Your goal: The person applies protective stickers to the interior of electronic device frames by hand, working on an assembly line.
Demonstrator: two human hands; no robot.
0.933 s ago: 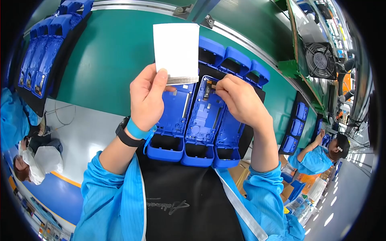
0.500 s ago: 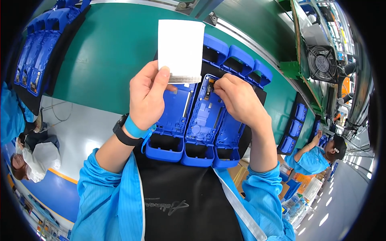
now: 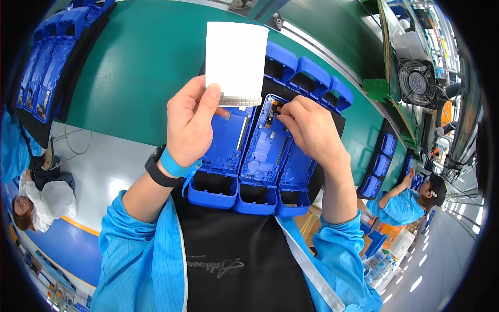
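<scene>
At upper centre, the left hand point(image 3: 189, 125) grips a white sheet point(image 3: 236, 60), with a row of small grey pieces point(image 3: 241, 101) along its lower edge. Right of centre, the right hand point(image 3: 314, 130) is curled at the upper end of the middle blue housing point(image 3: 264, 155); whether that grip is closed on anything I cannot tell. The housing lies mid-frame on a black mat point(image 3: 337, 121)

The left hand point(image 3: 189, 125) pinches a white sheet point(image 3: 236, 60). The right hand point(image 3: 314, 130) is at the middle blue housing point(image 3: 261, 151), toward its far end.
</scene>
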